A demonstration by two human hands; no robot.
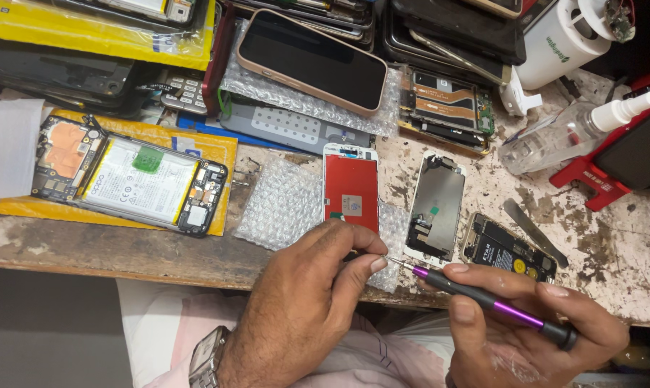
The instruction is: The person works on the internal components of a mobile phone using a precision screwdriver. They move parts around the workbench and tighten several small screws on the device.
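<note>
While the right hand (pixel 533 316) pinches a purple screwdriver (pixel 483 298), the left hand's (pixel 307 287) grip presses together at its tip.

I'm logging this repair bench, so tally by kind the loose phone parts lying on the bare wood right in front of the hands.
Screen panels: 2, one red-backed, one dark grey-backed
Small opened black phone body: 1
Flat grey metal pry blade: 1
Total: 4
Separately, the right hand holds a purple-and-black screwdriver.

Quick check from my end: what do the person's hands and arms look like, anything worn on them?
Both hands are bare, no gloves. The left hand has a silver metal wristwatch with a link band on its wrist. The right hand shows no ring, watch or sleeve in view.
</note>
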